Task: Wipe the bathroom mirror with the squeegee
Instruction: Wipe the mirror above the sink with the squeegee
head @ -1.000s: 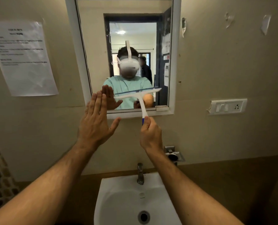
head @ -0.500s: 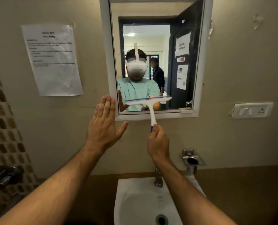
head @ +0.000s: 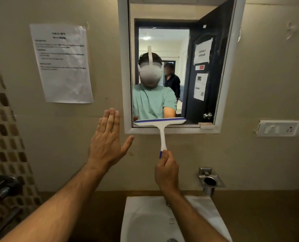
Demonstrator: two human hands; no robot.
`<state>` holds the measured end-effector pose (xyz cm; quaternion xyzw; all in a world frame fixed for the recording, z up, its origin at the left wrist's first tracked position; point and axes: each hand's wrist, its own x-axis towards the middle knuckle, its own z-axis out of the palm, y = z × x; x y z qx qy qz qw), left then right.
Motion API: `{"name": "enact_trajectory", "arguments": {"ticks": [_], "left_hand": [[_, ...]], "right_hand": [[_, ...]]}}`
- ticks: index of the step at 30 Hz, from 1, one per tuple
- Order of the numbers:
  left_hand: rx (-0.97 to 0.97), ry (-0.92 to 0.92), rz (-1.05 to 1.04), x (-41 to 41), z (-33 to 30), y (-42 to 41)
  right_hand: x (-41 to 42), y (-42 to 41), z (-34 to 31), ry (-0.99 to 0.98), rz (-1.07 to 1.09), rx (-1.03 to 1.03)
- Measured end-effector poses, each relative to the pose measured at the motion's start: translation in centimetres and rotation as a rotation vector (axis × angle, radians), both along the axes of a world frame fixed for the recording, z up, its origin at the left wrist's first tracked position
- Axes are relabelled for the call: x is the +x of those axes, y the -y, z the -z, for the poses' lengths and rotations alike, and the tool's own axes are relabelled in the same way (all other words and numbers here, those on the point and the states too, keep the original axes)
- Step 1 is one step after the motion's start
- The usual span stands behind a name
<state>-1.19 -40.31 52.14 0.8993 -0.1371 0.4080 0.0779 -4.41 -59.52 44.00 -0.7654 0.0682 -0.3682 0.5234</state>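
Presently the squeegee (head: 160,122) is held by the lower end of its handle in the right hand (head: 166,172), whose fingers are closed around the blue-tipped grip. Its blade is seen level at the bottom edge of the mirror (head: 180,67), over the left half of the glass, with the handle crossing the lower frame. The left hand (head: 108,138) is held flat and empty, fingers together and thumb spread, just left of the mirror's lower left corner; whether it touches the wall cannot be told. A stroke appears to be at its lowest point. To be done well, the blade should be lifted clear at the frame, returned to the top of the mirror and drawn down in an overlapping strip towards the mirror's right side, with even pressure kept and the blade held level.
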Motion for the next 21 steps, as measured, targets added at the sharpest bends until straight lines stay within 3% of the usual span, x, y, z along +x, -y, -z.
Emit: {"name": "enact_trajectory", "arguments": {"ticks": [7,15,21], "left_hand": [[-0.015,0.005,-0.019,0.2,-0.2,1.3],[-0.008,0.011,-0.009,-0.4,-0.1,1.7],[0.005,-0.001,-0.024,-0.9,-0.1,1.5]], "right_hand": [[1.2,-0.7,-6.3,0.114,-0.043,-0.071],[0.2,-0.7,-0.5,0.019,-0.065,0.002],[0.1,-0.5,-3.2,0.101,-0.053,-0.006]]}}
